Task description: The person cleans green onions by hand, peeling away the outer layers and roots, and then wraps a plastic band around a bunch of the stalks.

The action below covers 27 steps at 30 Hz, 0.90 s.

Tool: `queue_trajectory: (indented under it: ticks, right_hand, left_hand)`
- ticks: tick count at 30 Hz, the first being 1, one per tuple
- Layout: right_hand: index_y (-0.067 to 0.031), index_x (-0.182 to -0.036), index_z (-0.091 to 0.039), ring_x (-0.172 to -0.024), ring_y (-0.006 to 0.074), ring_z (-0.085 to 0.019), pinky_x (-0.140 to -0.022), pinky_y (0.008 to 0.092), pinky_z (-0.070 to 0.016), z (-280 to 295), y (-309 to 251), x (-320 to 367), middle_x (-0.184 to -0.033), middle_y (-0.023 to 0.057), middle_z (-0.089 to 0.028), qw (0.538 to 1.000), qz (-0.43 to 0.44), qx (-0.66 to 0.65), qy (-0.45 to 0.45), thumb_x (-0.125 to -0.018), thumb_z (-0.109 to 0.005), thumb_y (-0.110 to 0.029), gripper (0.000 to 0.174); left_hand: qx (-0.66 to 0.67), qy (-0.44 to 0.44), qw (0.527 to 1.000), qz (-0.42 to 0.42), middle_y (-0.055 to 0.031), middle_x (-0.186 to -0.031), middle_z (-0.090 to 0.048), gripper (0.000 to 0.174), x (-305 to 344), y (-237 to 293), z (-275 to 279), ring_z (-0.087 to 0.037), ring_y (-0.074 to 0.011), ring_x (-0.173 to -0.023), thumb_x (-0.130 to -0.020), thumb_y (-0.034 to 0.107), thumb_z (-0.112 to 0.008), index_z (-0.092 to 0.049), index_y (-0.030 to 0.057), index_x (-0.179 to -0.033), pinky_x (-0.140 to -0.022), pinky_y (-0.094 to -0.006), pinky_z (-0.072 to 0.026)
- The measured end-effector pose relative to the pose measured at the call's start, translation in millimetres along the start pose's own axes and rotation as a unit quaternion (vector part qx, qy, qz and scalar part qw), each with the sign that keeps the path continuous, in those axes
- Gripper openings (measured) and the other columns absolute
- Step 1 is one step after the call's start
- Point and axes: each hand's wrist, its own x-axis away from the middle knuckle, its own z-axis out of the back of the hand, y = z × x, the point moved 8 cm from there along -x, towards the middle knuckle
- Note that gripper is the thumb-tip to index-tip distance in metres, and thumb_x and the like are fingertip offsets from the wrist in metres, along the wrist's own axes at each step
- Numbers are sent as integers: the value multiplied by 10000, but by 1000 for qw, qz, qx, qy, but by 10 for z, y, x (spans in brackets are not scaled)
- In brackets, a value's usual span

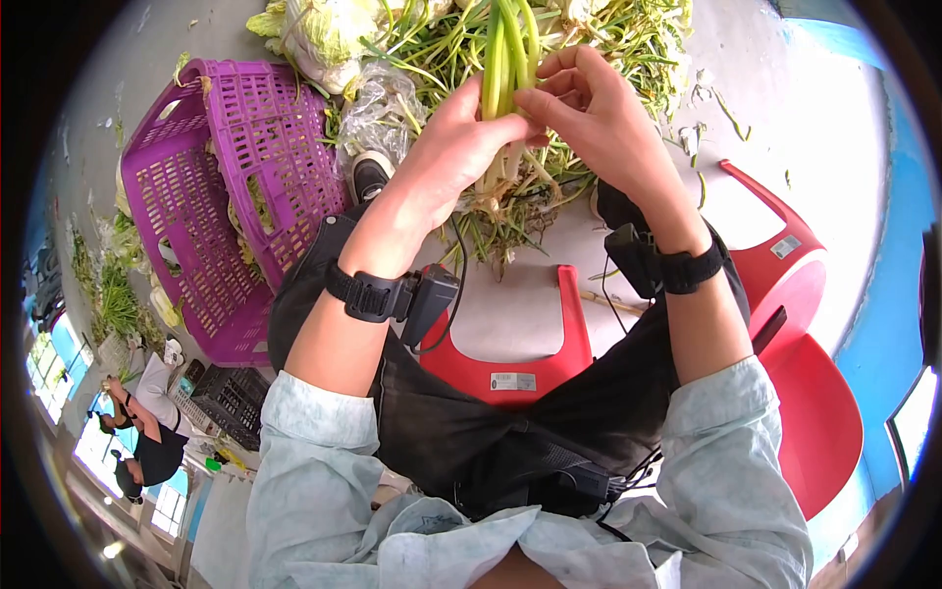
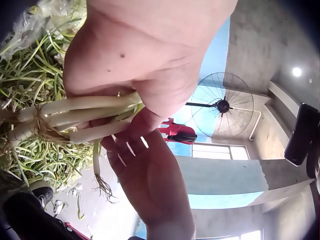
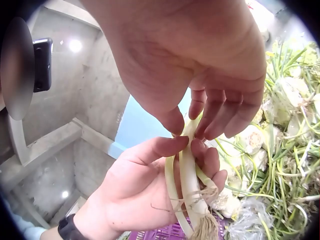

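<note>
Left grip is clutching a bunch of long white-and-green scallions, right grip is pinching its stalks.

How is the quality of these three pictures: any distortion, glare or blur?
Head view: fisheye, dark round border, the purple basket looks bent. Left wrist view: the left hand, very close, looks oversized; bright backdrop behind the fan. Right wrist view: ceiling lamp glares; the right hand over the green onions looms large.

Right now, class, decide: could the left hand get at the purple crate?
Probably yes: the purple crate lies open beside the left hand, nothing between, but its fingers grip the spring onions.
</note>
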Motion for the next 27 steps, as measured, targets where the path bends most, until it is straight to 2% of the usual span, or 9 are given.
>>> queue_trajectory:
  ticks: [4,7,10,11,15,16,19,24,27]
  right_hand:
    - [4,-1211,-627,-852,98,-677,-780,262,-552,-8,-7,7,-955,62,-718,1000,2,-10,-10,-998,-688,-174,284]
    - [8,-1186,-657,-875,98,-683,-813,269,-551,4,-55,19,-974,54,-727,999,27,35,-13,-993,-671,-152,252]
    - [-8,-1086,-708,-855,161,-728,-805,312,-568,17,-42,20,-914,98,-759,998,46,33,14,-928,-665,-175,234]
    - [-7,-1080,-709,-853,165,-728,-803,312,-569,5,-27,18,-912,99,-758,998,48,36,6,-926,-666,-175,232]
    - [-4,-1053,-712,-842,174,-726,-796,309,-569,-57,27,17,-904,100,-756,997,54,46,-29,-915,-694,-183,227]
    - [-2,-1046,-712,-838,174,-724,-794,308,-569,-78,26,20,-902,99,-755,996,56,48,-40,-911,-707,-187,229]
    - [1,-1032,-672,-883,90,-674,-838,259,-549,-197,12,78,-959,28,-718,994,1,26,-110,-935,-741,-131,178]
    - [-7,-1020,-668,-869,100,-675,-843,262,-548,-280,-11,116,-929,25,-713,986,12,27,-165,-912,-771,-128,192]
    - [-5,-1012,-666,-864,109,-678,-842,271,-549,-293,4,135,-918,31,-712,983,25,48,-174,-901,-769,-110,184]
  left_hand:
    - [-11,10,1000,16,-89,-1207,-675,413,-6,-23,34,-692,-169,-1048,-978,67,-586,-543,10,-1384,-934,-325,-551]
    - [-8,24,999,39,-61,-1095,-676,363,-11,-28,104,-677,-149,-910,-975,96,-603,-572,13,-1326,-860,-313,-553]
    - [38,54,997,26,-44,-1015,-651,311,3,-39,156,-635,-135,-814,-969,128,-621,-587,22,-1260,-814,-314,-546]
    - [51,68,996,29,-31,-966,-629,268,8,-43,171,-604,-127,-785,-961,131,-634,-593,30,-1206,-790,-319,-538]
    - [85,91,992,4,-9,-895,-576,232,-12,-9,236,-552,-115,-755,-952,147,-681,-602,51,-1148,-722,-293,-486]
    - [84,93,992,-2,-5,-889,-572,225,-12,6,242,-546,-113,-756,-953,159,-691,-605,56,-1134,-720,-288,-478]
    - [83,95,992,-20,7,-873,-562,210,-19,34,273,-531,-109,-761,-955,188,-718,-614,72,-1095,-718,-277,-460]
    - [84,95,992,-30,11,-841,-581,181,-19,60,293,-542,-99,-758,-941,199,-728,-612,88,-1025,-715,-265,-446]
    - [99,83,991,-31,12,-849,-566,198,-22,67,285,-551,-121,-801,-959,200,-725,-600,91,-1066,-754,-289,-465]
